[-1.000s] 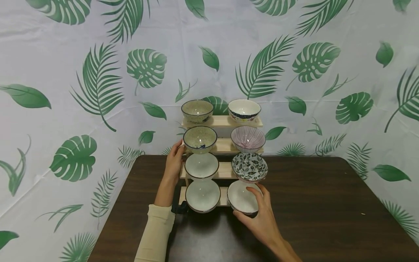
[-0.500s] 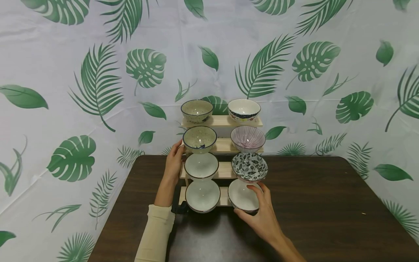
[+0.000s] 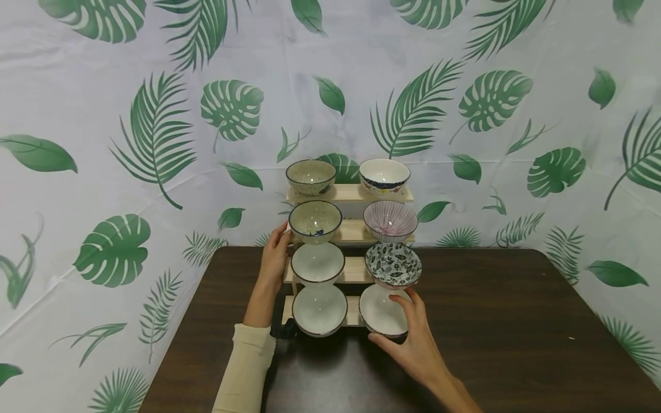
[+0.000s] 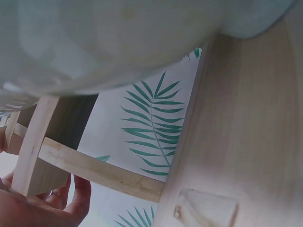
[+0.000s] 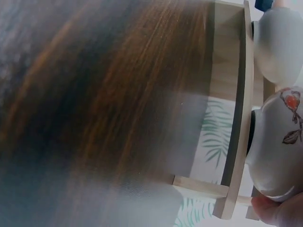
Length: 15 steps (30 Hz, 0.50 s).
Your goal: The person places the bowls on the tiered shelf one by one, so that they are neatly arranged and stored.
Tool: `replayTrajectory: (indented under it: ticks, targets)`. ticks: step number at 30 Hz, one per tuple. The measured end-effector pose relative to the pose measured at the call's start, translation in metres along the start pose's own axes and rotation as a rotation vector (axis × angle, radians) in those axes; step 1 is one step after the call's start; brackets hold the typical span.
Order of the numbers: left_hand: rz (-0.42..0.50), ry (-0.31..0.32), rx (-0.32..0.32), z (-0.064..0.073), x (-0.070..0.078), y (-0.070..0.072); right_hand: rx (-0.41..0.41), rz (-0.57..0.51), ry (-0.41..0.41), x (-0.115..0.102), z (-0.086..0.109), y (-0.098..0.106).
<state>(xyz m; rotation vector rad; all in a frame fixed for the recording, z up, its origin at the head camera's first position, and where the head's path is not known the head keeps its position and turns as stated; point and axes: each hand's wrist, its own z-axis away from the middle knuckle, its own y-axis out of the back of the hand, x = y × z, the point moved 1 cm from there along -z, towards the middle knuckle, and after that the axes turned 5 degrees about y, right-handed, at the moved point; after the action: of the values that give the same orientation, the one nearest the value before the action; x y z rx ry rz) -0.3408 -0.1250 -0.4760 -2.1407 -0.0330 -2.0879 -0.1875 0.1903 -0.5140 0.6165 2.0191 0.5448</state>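
Observation:
A tiered wooden display rack (image 3: pixel 353 269) carries bowls in two columns. My left hand (image 3: pixel 275 257) grips the rack's left side beside the second tier; in the left wrist view, its fingers (image 4: pixel 81 194) curl by the wooden frame. At the lowest right place is a white bowl (image 3: pixel 381 310) with a dark rim. Thumb and fingers of my right hand (image 3: pixel 413 338) hold this bowl by its right side. Seen from the right wrist, the bowl (image 5: pixel 274 151) has a red flower outside, and the thumb (image 5: pixel 265 208) lies against it.
Left of the held bowl sits another white bowl (image 3: pixel 319 310). Just above it stands a black-and-white leaf-patterned bowl (image 3: pixel 393 264), with a purple-striped bowl (image 3: pixel 390 221) higher up. The dark wooden table (image 3: pixel 496 321) extends to both sides, before a leaf-print cloth (image 3: pixel 330 51).
The bowl in my right hand has wavered by a tiny amount, right and then back. My left hand keeps its place on the rack.

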Motion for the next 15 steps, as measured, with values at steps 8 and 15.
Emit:
replayTrajectory:
  ticks: [8, 15]
  targets:
    - [0.009, 0.001, -0.008, 0.000, 0.001, 0.001, 0.000, -0.009, 0.029, 0.000, 0.001, 0.003]
    - [0.006, 0.008, -0.010, 0.000, 0.002, 0.003, -0.001, 0.015, 0.020, -0.005, 0.007, 0.012]
